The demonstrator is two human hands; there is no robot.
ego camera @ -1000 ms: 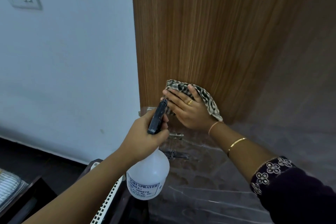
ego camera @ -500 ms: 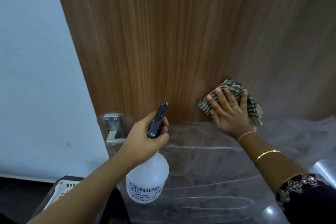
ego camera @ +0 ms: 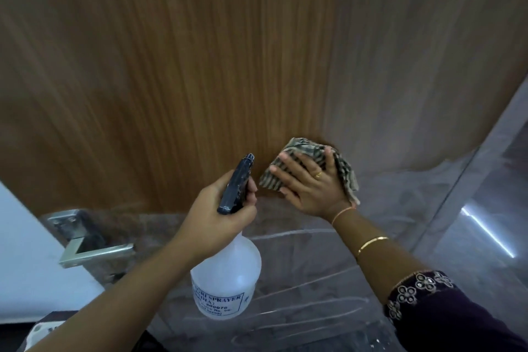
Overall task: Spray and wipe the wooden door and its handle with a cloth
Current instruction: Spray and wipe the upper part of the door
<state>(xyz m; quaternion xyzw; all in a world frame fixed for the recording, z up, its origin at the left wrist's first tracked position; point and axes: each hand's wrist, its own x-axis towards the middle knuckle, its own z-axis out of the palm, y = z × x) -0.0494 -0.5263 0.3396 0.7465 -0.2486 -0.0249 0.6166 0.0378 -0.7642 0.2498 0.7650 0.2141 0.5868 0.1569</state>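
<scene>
- two hands busy: the right hand [ego camera: 311, 186], fingers spread flat, presses the cloth [ego camera: 300, 147] on the door [ego camera: 228, 66], low down just above the plastic film [ego camera: 300, 237].
- the left hand [ego camera: 217, 214] grips the spray bottle [ego camera: 225, 274] by its black head, nozzle near the cloth, not touching it.
- wipe with even pressure along the upright grain, overlapping strokes.
- the handle [ego camera: 94, 248] sits lower left, apart from both hands; do it after.
</scene>
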